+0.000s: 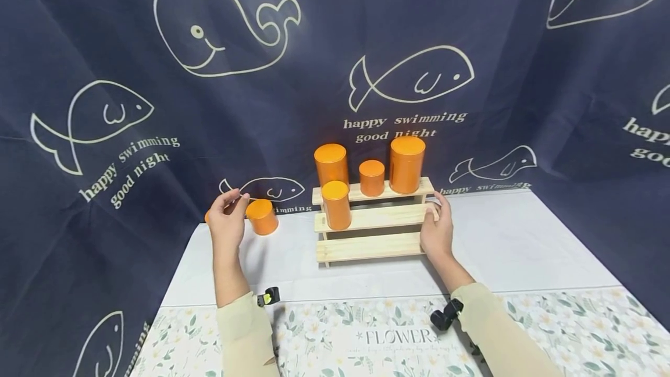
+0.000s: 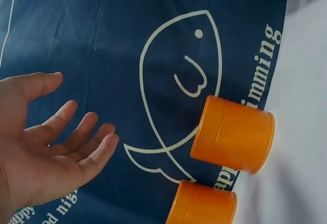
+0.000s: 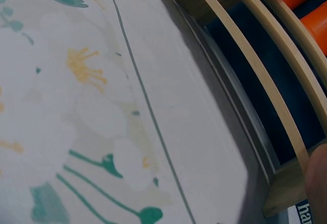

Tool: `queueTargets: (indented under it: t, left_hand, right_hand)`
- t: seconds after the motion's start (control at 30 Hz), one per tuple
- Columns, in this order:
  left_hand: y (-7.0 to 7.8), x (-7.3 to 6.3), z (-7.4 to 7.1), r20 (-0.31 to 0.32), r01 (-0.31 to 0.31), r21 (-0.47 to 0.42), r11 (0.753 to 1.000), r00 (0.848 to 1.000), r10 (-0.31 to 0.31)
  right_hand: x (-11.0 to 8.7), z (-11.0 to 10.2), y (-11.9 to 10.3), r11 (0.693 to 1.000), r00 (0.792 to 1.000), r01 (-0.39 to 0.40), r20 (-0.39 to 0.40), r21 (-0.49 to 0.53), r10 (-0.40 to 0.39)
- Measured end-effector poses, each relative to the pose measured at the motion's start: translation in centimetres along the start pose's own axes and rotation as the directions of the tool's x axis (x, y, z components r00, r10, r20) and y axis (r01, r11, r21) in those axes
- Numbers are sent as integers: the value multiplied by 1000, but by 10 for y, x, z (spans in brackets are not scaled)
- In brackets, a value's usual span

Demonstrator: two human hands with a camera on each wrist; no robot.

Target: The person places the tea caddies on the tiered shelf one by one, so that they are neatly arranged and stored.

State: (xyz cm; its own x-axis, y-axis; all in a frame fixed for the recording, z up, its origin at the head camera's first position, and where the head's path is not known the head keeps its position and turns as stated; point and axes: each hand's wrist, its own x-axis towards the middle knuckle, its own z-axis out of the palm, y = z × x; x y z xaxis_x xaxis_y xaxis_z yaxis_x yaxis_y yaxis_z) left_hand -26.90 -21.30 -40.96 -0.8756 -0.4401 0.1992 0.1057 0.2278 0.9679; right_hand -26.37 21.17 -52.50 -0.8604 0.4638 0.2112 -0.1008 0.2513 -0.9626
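Note:
A three-tier wooden display rack (image 1: 384, 217) stands on the table, and my right hand (image 1: 438, 231) grips its right end with thumb and fingers. On the top tier are a tall orange canister (image 1: 330, 159), a small orange canister (image 1: 371, 179) and a large orange canister (image 1: 406, 164). One more orange canister (image 1: 337, 208) is at the left of the middle tier. My left hand (image 1: 227, 223), fingers loosely bent and holding nothing, hovers left of a short canister (image 1: 262, 218) on the table. Another canister (image 2: 204, 206) shows in the left wrist view; the hand mostly hides it in the head view.
A dark blue curtain (image 1: 324, 98) with white fish drawings hangs directly behind the table. White cloth (image 1: 502, 243) covers the back part of the table. A flower-printed mat (image 1: 387, 313) lies along the front.

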Motion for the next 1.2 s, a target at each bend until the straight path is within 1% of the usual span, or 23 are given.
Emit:
queueTargets:
  t: [0.1, 0.2, 0.33, 0.4, 0.53, 0.63, 0.73, 0.83, 0.93, 1.03, 1.2]
  left_hand:
    - [-2, 2, -4, -26, 15, 4, 1000, 1000, -15]
    - [-4, 5, -9, -48, 51, 8, 999, 998, -51]
    - [-12, 14, -14, -97, 89, -14, 996, 991, -90]
    - [-16, 20, -16, -132, 105, -25, 994, 985, -108]
    - [-26, 29, -19, -207, 109, -49, 993, 971, -116]
    - [-33, 32, -22, -265, 101, -29, 994, 958, -105]
    - [-39, 36, -26, -303, 129, -3, 992, 945, -124]
    - [-48, 41, -30, -301, 163, -14, 986, 940, -160]
    - [-58, 45, -32, -274, 191, -36, 981, 942, -194]
    - [-68, 48, -31, -248, 217, -36, 975, 944, -219]
    - [-79, 50, -31, -235, 268, -27, 963, 935, -266]
  right_hand:
    - [0, 0, -1, 1000, 1000, 2, -1, -1, -2]
    - [-1, 1, -1, 1000, 1000, -1, -3, -3, 1]
    - [-1, 1, 0, 1000, 1000, -4, 1, -12, 4]
    - [-2, 1, 0, 1000, 1000, -5, 5, -17, 5]
    - [-2, 1, -1, 1000, 1000, -1, 6, -8, 1]
    - [-2, 0, -2, 1000, 1000, 2, 7, -3, -2]
    - [-1, 0, -3, 1000, 1000, 6, 10, -4, -6]
    - [0, 1, -3, 1000, 1000, 8, 1, 0, -8]
    - [1, 2, -3, 1000, 1000, 6, -2, 1, -6]
    - [1, 2, -4, 1000, 1000, 1, 2, 3, -1]
    - [0, 2, -2, 1000, 1000, -7, 1, -2, 7]
